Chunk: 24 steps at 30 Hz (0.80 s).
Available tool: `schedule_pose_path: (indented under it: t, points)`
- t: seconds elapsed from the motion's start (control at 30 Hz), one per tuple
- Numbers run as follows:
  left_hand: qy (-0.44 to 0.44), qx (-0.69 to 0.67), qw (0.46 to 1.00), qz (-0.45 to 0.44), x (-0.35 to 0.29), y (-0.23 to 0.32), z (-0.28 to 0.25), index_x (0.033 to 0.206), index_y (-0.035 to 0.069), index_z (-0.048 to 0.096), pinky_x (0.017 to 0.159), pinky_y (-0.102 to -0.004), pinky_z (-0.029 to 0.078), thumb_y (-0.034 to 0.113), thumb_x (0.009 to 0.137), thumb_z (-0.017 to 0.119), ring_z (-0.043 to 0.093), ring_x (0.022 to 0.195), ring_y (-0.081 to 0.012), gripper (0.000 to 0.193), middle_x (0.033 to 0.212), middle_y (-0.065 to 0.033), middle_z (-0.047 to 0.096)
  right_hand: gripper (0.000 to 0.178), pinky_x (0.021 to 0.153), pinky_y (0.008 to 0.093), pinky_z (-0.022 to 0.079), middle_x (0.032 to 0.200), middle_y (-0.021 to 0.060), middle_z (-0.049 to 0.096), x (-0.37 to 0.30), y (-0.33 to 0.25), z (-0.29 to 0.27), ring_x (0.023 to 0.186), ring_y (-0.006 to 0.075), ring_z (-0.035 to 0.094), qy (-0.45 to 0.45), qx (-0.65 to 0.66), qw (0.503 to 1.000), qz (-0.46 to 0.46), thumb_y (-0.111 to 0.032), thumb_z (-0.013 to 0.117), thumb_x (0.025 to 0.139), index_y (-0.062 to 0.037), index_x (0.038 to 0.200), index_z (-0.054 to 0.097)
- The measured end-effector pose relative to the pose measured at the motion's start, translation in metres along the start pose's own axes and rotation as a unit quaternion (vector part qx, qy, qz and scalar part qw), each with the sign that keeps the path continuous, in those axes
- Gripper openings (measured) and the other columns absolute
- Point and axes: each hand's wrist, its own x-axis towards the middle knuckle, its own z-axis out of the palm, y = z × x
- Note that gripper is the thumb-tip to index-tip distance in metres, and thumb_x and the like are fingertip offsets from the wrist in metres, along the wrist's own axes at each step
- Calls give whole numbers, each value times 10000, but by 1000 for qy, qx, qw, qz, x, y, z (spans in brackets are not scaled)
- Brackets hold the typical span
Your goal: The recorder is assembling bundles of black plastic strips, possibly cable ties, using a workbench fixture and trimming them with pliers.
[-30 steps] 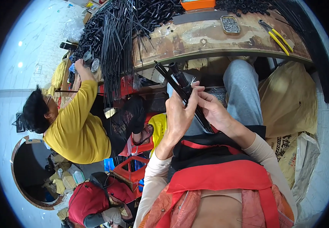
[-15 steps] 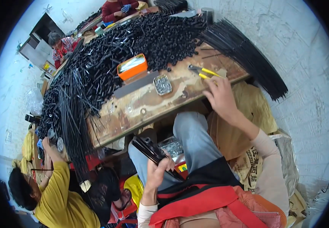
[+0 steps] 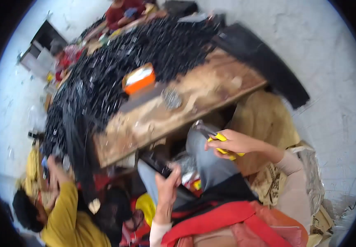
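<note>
Over my lap, my right hand (image 3: pixel 239 142) is closed around yellow-handled pliers (image 3: pixel 204 131), their metal jaws angled up toward the table edge. My left hand (image 3: pixel 169 185) grips a bundle of black strips or tubes (image 3: pixel 154 161) between my knees; motion blur hides their exact kind. On the wooden table (image 3: pixel 145 129) in front stand a small tray of metal bits (image 3: pixel 172 99) and an orange box (image 3: pixel 140 83) with pale contents. A dark flat strip (image 3: pixel 139 101) lies between them.
A large heap of small black parts (image 3: pixel 145 49) covers the table's far side. Long black rods overhang at the right (image 3: pixel 264 61) and left (image 3: pixel 77 136). A co-worker in yellow (image 3: pixel 69 214) sits at my left; two more people work farther back. Brown sacks (image 3: pixel 264 123) hang at right.
My right hand has taken the yellow-handled pliers off the table and brought them down over my lap. My left hand still holds the black bundle, nearly in place. The view has blurred.
</note>
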Motion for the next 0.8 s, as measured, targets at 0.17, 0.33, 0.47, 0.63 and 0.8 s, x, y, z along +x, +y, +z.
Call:
schedule_pose_path:
  t: [0.17,0.33,0.47,0.63,0.8]
  points:
    - [-104,-48,993,40,1,10,9,1151,-51,582,481,-208,278,4,893,513,365,533,-26,273,658,59,435,330,688,351,460,842,127,569,-31,-3,62,752,271,584,78,-339,910,-226,-152,539,950,-46,1261,556]
    - [-150,-40,985,69,-17,2,-17,1148,-40,595,504,-207,294,100,919,586,383,553,-32,268,635,59,438,437,805,401,454,994,169,562,-20,-10,92,898,340,571,62,-317,921,-219,-49,553,915,-55,1343,470]
    - [-185,-48,978,89,-28,-1,-24,1136,-34,604,502,-204,296,167,923,630,387,556,-33,294,650,55,460,447,828,402,459,1050,173,578,-21,-7,104,948,345,576,64,-302,919,-244,-47,555,912,-60,1350,465]
    - [-198,-21,976,91,-34,0,-16,1152,-25,607,498,-191,307,145,909,646,399,573,-21,299,748,40,555,416,818,418,476,1078,188,617,-25,-14,98,971,368,601,34,-310,922,-231,-74,579,907,-53,1312,488]
    - [-212,-33,972,90,-30,7,-22,1216,-16,590,512,-181,317,125,903,643,411,589,-15,347,765,48,560,436,591,371,498,847,135,663,-31,-41,91,692,317,653,51,-458,848,-263,-124,639,885,-45,1282,478]
